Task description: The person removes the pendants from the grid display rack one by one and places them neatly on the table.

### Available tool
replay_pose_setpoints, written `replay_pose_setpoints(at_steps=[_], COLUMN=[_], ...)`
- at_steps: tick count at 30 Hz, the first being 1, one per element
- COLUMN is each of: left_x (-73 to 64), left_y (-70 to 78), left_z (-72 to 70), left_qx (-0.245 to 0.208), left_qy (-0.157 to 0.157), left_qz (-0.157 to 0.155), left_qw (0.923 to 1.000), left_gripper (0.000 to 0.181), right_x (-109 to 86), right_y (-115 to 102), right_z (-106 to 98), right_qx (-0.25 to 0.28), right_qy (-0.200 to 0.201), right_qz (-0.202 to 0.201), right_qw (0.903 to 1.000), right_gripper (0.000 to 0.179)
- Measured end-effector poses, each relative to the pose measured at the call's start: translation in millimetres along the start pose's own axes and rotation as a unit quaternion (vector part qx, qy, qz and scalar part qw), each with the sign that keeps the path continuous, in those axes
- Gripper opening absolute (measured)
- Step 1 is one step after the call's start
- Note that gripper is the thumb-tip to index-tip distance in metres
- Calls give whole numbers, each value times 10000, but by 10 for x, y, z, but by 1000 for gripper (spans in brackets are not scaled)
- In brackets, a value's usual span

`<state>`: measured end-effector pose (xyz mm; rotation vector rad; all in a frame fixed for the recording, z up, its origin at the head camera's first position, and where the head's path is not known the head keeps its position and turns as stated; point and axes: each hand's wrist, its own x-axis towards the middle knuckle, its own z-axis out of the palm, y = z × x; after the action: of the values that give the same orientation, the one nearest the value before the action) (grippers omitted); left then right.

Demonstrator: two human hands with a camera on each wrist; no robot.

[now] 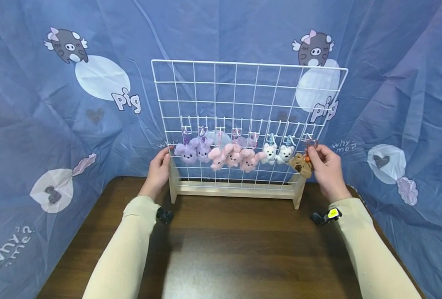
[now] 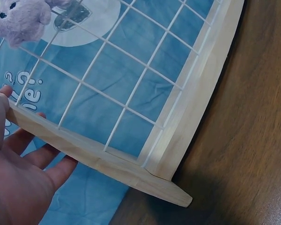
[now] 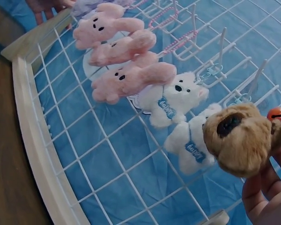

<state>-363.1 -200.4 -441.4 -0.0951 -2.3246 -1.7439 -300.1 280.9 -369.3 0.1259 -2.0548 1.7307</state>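
Note:
A white wire grid rack (image 1: 236, 63) stands on a wooden base (image 1: 236, 190). My left hand (image 1: 157, 172) grips its left wooden side post (image 2: 79, 145), thumb on one side and fingers behind. At the right end, my right hand (image 1: 329, 172) pinches a brown plush keychain (image 3: 239, 140) close to its orange bell (image 3: 275, 114), by the rightmost hook (image 1: 308, 137). The brown plush hangs tilted, its dark nose facing out. Left of it, two white bear keychains (image 1: 269, 153) hang on hooks, then three pink plush keychains (image 1: 234, 155) and two purple ones (image 1: 187, 153).
The rack rests near the back of a brown wooden table (image 1: 224, 249). Blue fabric (image 1: 254, 25) printed with pigs and lettering surrounds the table at the back and sides. Empty grid squares lie above and below the row of hooks.

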Motion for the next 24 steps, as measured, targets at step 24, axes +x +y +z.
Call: replay_pose_setpoints(at_steps=[24], left_x=[-12], left_y=[21], left_z=[1], left_qx=[241], left_qy=[-87], left_qz=[72], left_qw=[9996], left_gripper=[40], right_x=[-274], right_y=[-300], right_z=[-68], right_qx=[698], right_qy=[-676], right_qz=[-353], right_qw=[9946], right_gripper=[24])
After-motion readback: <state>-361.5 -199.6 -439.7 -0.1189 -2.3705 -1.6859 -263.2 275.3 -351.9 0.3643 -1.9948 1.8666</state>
